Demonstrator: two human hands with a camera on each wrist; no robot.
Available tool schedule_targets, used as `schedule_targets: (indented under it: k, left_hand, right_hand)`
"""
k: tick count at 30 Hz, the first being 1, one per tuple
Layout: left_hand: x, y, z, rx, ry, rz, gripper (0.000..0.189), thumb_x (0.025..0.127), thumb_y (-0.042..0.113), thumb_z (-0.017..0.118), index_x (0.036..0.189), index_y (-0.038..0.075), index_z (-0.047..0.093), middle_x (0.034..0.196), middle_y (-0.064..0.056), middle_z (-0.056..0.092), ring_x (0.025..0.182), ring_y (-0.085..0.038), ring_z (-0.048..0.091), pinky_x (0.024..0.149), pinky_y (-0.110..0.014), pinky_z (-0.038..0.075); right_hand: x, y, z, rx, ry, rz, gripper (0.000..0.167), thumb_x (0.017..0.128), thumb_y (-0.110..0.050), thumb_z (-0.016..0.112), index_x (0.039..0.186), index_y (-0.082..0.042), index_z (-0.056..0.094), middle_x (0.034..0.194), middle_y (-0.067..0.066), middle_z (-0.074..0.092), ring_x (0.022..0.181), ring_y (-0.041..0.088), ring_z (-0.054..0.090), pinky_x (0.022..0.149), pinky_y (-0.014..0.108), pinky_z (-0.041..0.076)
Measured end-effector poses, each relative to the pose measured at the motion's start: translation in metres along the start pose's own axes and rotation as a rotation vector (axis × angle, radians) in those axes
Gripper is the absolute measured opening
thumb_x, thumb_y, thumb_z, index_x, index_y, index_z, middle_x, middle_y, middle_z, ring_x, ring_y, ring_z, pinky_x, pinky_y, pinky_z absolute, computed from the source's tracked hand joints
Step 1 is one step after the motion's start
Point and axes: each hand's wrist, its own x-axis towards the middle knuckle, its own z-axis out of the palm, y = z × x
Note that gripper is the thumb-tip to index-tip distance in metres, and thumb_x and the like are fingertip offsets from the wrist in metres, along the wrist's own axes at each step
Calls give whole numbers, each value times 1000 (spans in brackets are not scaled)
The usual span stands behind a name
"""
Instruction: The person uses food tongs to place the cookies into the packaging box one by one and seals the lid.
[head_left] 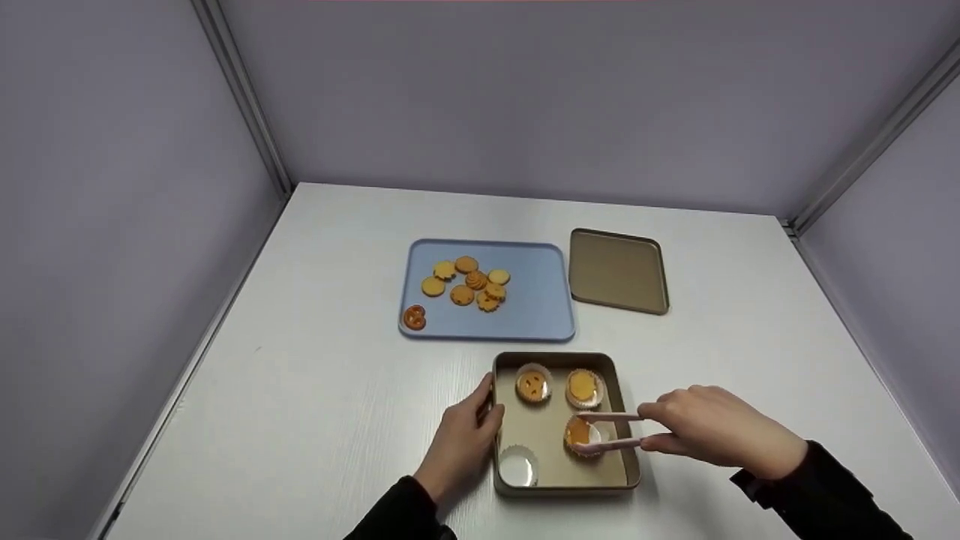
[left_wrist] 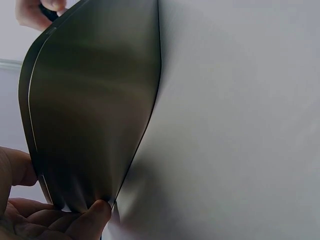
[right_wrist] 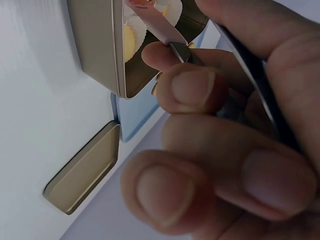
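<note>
My right hand (head_left: pixel 724 427) holds a pair of tongs (head_left: pixel 611 445) with pink tips, which reach into a square gold-brown tin (head_left: pixel 544 476). The tips stand either side of an orange-brown cookie (head_left: pixel 577 431) in a paper cup at the tin's right side; whether they grip it I cannot tell. My left hand (head_left: pixel 459 442) holds the tin's left wall, thumb at the rim and fingers against the outside. Two more cups hold a spotted cookie (head_left: pixel 532 386) and a yellow cookie (head_left: pixel 582 386). A pale cup (head_left: pixel 518 466) without a cookie sits in the near left corner.
Behind the tin lies a blue tray (head_left: pixel 529 319) with several cookies (head_left: pixel 462 295) and a pretzel-shaped one (head_left: pixel 414 317) in its near left corner. Right of it lies the flat gold-brown lid (head_left: pixel 619 271). Grey walls enclose the white table (head_left: pixel 315 360).
</note>
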Motion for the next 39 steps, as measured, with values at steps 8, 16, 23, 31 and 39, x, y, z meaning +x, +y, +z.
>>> schedule_targets:
  k: [8,16,23,31,39]
  left_hand:
    - [-2,-1,1,17,-6,-10,59,106,20,56,158,1,35,154,-19,47,142,-32,46,118,-46,36]
    - [-1,-1,0,6,-25,5,59,107,19,54,157,-3,33,156,-19,44,144,-31,43,118,-44,36]
    - [1,0,0,25,-18,12,59,107,19,54,157,-3,34,155,-20,45,143,-32,44,119,-44,35]
    - [1,0,-1,19,-17,0,59,107,19,54,157,-3,34,155,-20,44,144,-32,43,120,-45,34]
    - [2,-1,-1,17,-7,11,59,107,20,54,157,-2,34,155,-20,45,143,-32,44,119,-44,35]
  right_hand:
    - [-3,2,4,24,-18,20,28,88,-39,77,79,-22,57,66,-15,53,56,2,42,49,27,35]
    - [-6,4,1,42,-9,36,28,87,-38,79,79,-23,57,67,-16,55,58,0,43,50,27,37]
    - [-9,7,-5,51,-2,48,26,87,-40,79,80,-23,59,70,-14,61,59,1,46,50,29,38]
    - [-14,9,-9,36,78,20,28,88,-39,77,78,-26,55,66,-21,51,56,-2,38,49,23,31]
    - [-8,9,1,38,88,-30,29,89,-35,77,77,-24,52,64,-19,43,55,-1,35,47,22,29]
